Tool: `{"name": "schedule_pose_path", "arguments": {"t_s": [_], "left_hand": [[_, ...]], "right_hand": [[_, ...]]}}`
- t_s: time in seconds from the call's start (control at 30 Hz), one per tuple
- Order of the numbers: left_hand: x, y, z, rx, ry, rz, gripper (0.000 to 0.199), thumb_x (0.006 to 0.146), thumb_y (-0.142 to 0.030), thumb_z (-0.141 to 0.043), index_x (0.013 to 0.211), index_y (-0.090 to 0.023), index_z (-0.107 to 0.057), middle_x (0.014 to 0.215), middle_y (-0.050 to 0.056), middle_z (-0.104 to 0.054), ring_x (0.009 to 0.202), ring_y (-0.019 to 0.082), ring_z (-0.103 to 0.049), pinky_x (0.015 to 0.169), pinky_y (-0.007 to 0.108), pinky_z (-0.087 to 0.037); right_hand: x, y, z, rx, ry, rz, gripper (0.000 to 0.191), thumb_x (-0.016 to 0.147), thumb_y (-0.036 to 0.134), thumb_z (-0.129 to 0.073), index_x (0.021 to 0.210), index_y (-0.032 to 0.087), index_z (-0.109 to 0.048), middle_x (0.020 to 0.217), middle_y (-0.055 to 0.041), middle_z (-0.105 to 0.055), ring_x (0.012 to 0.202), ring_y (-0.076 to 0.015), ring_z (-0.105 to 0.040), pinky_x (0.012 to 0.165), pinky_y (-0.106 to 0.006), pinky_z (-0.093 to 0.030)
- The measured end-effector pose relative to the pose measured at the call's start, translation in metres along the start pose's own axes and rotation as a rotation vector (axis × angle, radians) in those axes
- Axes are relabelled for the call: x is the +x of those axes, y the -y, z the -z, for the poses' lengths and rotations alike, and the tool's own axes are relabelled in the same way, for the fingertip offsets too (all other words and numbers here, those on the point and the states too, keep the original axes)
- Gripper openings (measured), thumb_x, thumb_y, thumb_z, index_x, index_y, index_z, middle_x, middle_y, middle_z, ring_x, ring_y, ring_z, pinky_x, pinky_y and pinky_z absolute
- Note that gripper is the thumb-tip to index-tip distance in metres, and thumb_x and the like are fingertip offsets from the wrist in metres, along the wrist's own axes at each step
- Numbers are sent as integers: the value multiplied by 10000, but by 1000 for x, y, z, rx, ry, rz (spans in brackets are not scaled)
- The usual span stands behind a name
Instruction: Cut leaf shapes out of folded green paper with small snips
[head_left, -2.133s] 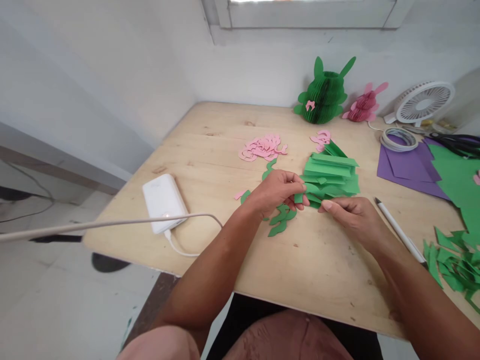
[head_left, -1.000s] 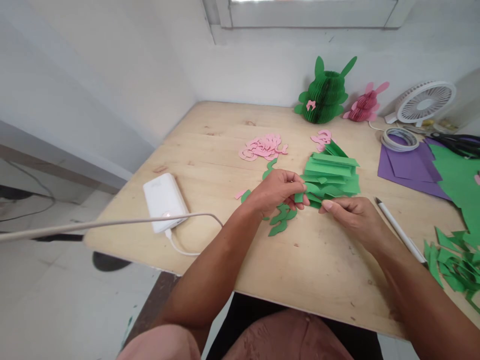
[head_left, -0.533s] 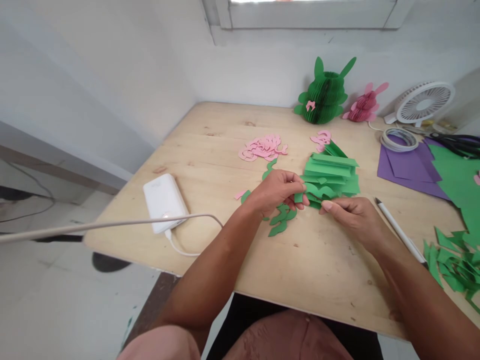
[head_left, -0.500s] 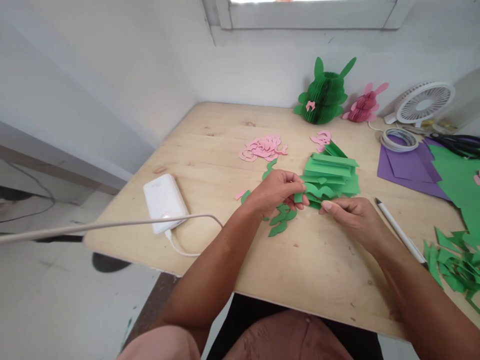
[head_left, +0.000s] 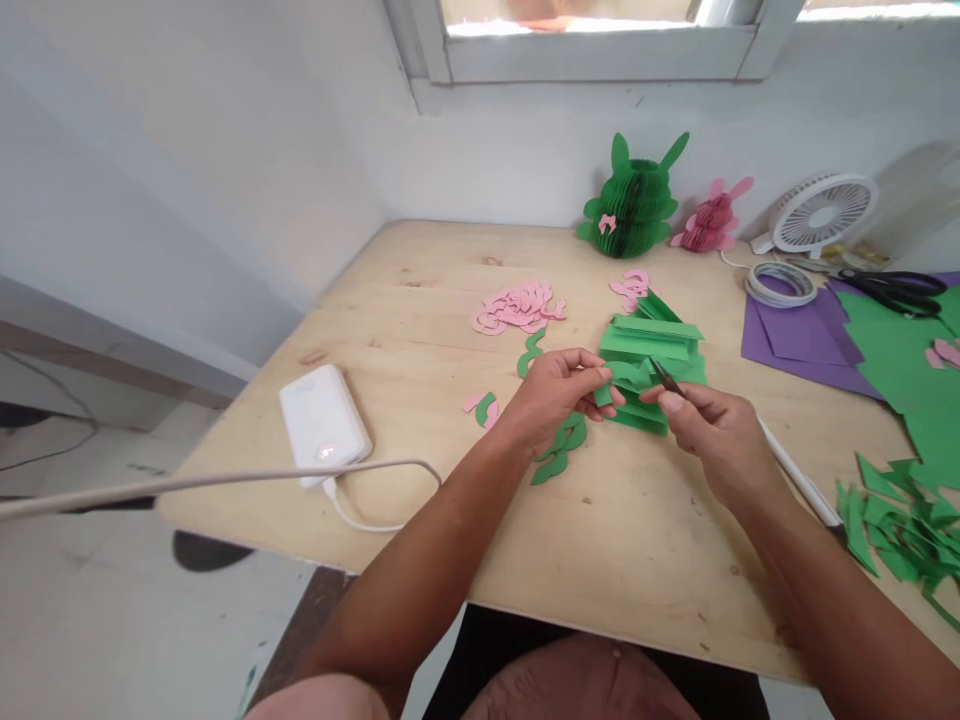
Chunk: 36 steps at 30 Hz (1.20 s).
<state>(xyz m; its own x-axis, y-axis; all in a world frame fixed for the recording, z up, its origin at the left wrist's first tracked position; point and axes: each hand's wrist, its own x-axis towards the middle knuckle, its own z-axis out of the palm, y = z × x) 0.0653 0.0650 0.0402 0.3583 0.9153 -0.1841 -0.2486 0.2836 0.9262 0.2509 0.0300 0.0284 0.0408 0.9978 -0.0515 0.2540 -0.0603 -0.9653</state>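
Note:
My left hand (head_left: 556, 398) is closed, pinching a green paper piece (head_left: 602, 393) between thumb and fingers. In my right hand (head_left: 709, 425) is a pair of small scissors (head_left: 663, 374), with dark narrow blades pointing up and left close to that paper. The handles are hidden by my fingers. Behind and beneath both hands lies a stack of folded green paper strips (head_left: 651, 345). Wavy green cut-outs (head_left: 553, 466) rest on the table under my left wrist, and a pile of pink cut-outs (head_left: 519, 305) sits farther back.
A white power bank (head_left: 324, 420) with a cable is at left. Green (head_left: 636, 205) and pink (head_left: 712, 222) paper rabbits stand by the wall, near a white fan (head_left: 825, 215). Tape rolls (head_left: 780, 287), black scissors (head_left: 892, 290), a white pen (head_left: 801, 475) and green scraps (head_left: 904, 520) lie right.
My right hand has turned, and the dark scissor blades now show, pointing up beside the green paper. My left hand keeps its pinch. The view has tilted up slightly.

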Motion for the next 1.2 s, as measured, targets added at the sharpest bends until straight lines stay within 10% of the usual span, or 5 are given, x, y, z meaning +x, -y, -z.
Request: {"name": "schedule_pose_path", "arguments": {"t_s": [0.27, 1.2], "left_hand": [[-1, 10, -9, -24, 58, 44, 203, 745, -291, -678, 725, -148, -536, 655, 27, -666, 558, 108, -624, 585, 241, -494], [-3, 6, -5, 214, 89, 96, 129, 692, -239, -675, 701, -137, -596, 547, -1, -580, 505, 89, -556, 476, 196, -428]], "right_hand": [[4, -3, -5, 101, -231, -43, 256, 644, 388, -754, 657, 156, -646, 515, 60, -351, 473, -78, -258, 443, -253, -168], [0, 8, -5, -4, -160, 26, 285, 719, 420, -670, 621, 166, -585, 511, 63, -326, 478, -82, -263, 451, -248, -201]]}}
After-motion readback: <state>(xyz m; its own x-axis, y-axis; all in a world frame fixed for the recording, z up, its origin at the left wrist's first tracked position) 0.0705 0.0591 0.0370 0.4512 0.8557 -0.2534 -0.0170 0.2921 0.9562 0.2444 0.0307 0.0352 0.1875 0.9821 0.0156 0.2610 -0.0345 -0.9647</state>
